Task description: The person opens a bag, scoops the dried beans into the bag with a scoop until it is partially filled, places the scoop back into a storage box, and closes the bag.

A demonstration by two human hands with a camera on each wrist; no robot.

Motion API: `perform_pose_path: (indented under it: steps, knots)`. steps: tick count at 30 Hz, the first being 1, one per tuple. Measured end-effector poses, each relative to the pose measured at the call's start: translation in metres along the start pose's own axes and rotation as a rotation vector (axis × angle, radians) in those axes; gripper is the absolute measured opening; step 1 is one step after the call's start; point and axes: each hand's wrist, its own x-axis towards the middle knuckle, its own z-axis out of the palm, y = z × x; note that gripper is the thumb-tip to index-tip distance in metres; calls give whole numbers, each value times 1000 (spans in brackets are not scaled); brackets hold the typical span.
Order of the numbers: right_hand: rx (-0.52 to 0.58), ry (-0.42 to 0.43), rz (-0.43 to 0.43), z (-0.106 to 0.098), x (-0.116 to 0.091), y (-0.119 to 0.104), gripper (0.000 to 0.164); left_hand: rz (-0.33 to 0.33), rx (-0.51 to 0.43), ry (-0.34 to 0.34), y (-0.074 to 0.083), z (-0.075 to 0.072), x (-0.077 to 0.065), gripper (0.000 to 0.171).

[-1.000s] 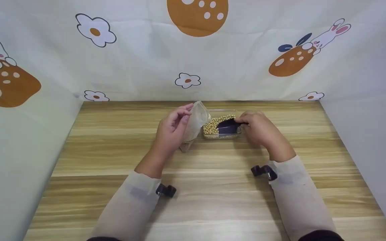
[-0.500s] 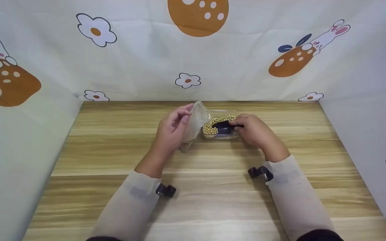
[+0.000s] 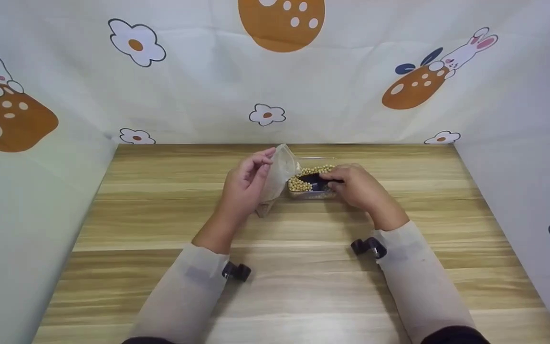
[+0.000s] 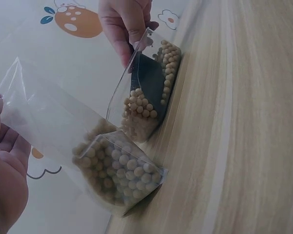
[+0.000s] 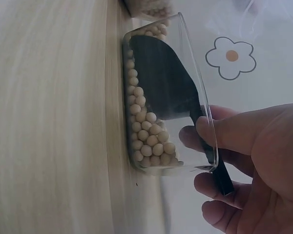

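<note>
My left hand (image 3: pixel 244 191) pinches the upper edge of a clear plastic bag (image 4: pixel 58 114), which stands on the table. Round, pale-yellow soybeans (image 4: pixel 129 168) fill the bag's lower part. Just right of it sits a clear rectangular container (image 3: pixel 313 195) with more of these beans (image 5: pixel 154 141) inside. My right hand (image 3: pixel 365 188) grips the handle of a black scoop (image 5: pixel 163 78) over the container's right end. The scoop's blade lies inside the container, pushed in among the beans. In the head view, the right fingers hide part of the handle.
The wood-grain table (image 3: pixel 303 286) runs back to a pale fabric wall (image 3: pixel 198 95) printed with flowers and rabbits, close behind the container. Similar fabric rises on both sides. A small dark camera (image 3: pixel 368 247) is strapped to each wrist.
My right hand has moved left with the scoop, sliding its blade further into the beans toward the bag. The left hand and the bag have stayed in place.
</note>
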Motion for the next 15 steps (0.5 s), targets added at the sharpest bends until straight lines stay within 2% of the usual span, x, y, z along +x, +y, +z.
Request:
perform_pose_path:
  steps: [8,15]
  knots:
    - [37,-21,74,-1,1,4,34,-3,-1,2,-1,0,0,23]
    - [117,16,144,-5,0,9,34,-10,12,3,1,-1,0,21]
